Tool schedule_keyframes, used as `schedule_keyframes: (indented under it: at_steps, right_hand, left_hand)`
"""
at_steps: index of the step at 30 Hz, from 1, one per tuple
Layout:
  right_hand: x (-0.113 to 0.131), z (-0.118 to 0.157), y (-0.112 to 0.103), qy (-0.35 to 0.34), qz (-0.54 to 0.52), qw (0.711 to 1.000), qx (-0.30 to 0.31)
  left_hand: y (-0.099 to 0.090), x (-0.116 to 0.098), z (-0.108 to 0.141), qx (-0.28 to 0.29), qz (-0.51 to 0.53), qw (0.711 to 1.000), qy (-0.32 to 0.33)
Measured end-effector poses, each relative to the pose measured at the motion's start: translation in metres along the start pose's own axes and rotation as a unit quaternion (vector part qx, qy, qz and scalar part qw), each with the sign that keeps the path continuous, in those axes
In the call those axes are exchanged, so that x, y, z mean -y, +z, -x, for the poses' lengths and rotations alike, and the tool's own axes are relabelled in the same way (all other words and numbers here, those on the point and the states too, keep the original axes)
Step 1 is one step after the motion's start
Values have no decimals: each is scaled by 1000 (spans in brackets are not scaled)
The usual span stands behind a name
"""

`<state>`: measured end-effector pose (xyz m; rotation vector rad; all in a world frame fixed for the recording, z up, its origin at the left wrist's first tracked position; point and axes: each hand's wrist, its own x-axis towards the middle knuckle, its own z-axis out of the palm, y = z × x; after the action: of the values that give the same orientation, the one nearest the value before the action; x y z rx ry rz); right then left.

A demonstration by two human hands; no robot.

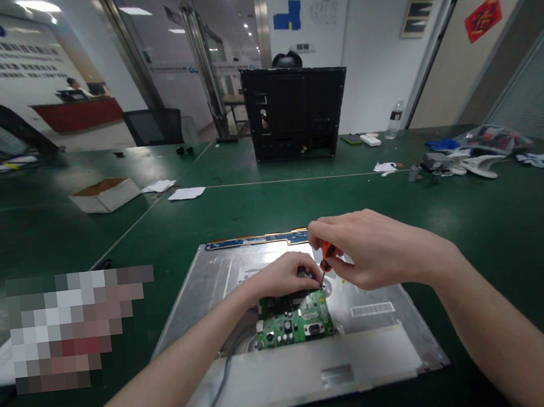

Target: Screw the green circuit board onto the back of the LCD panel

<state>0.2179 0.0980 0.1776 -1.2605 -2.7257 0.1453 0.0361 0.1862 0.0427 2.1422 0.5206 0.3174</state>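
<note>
A silver display panel (379, 347) lies back-up on the green table in front of me. On it sits a green circuit board (295, 327) with connectors and capacitors. My right hand (364, 249) grips a red-and-black screwdriver (328, 254), its shaft pointing down at the board's upper right corner. Close beside the tip, the fingers of my left hand (291, 272) are bent together over the board's top edge; what they pinch, if anything, is hidden. A blue circuit strip (251, 240) runs along the panel's far edge.
A grey cable (223, 383) crosses the panel's left side. Farther back stand a black monitor housing (296, 113), a white open box (106, 196) and a water bottle (394, 121). Loose parts and plastic bags (493, 140) lie at the right. A pixelated patch covers the left.
</note>
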Motion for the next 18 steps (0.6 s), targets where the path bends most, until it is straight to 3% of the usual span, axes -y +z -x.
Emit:
schedule_keyframes:
  at_steps: [6,13,18]
  right_hand:
    - [-2,-1,2,20,1,1000,-2]
    - [-3,-7,4,42,82,996,-19]
    - [-1,-4,2,27,47,998,-9]
  left_hand:
    - [0,2,-1,2,2,1000,2]
    - [0,0,0,-6,-5,1000,-1]
    - [0,0,0,-7,-8,1000,-1]
